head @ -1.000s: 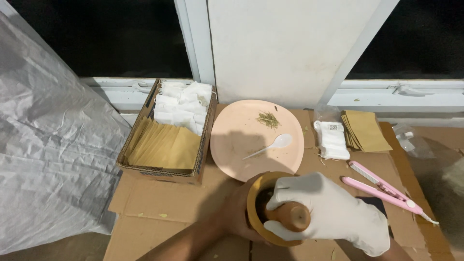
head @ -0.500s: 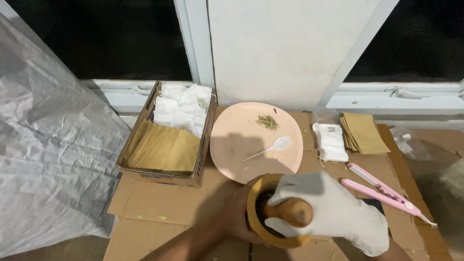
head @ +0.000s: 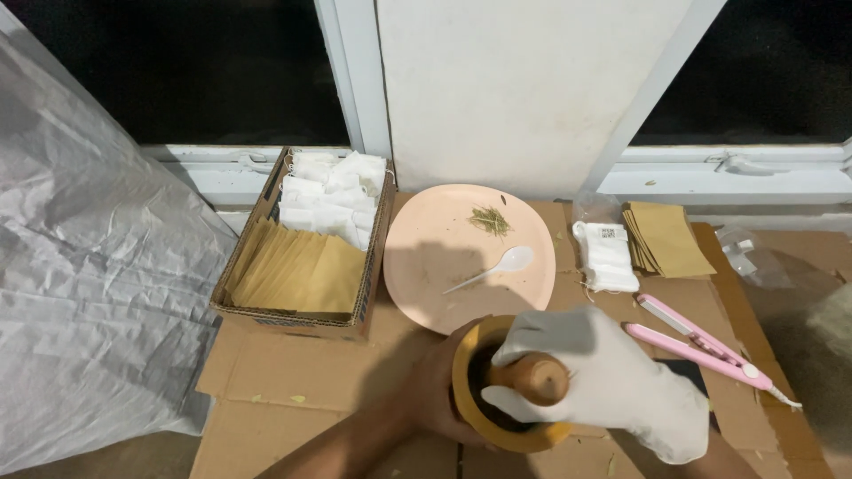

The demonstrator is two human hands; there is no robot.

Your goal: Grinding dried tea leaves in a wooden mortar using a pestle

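Note:
A wooden mortar (head: 470, 410) stands on the cardboard near the bottom middle. My left hand (head: 432, 390), bare, wraps around the mortar's left side and steadies it. My right hand (head: 612, 381), in a white glove, grips a wooden pestle (head: 532, 374) whose end sits inside the mortar. The mortar's contents are hidden by the glove and pestle. Just beyond the mortar lies a peach plate (head: 426, 239) with a small pile of dried herbs (head: 489, 220) and a white plastic spoon (head: 497, 266).
A cardboard box (head: 240, 306) at left holds brown envelopes and white sachets. A stack of white sachets (head: 606, 255), brown envelopes (head: 666, 238) and a pink heat sealer (head: 701, 348) lie at right. Grey plastic sheeting (head: 89, 293) covers the far left. Flattened cardboard (head: 293, 372) underlies everything.
My gloved right hand and the pestle have shifted slightly within the mortar. The left hand stays on the mortar, and the camera view has tilted a little.

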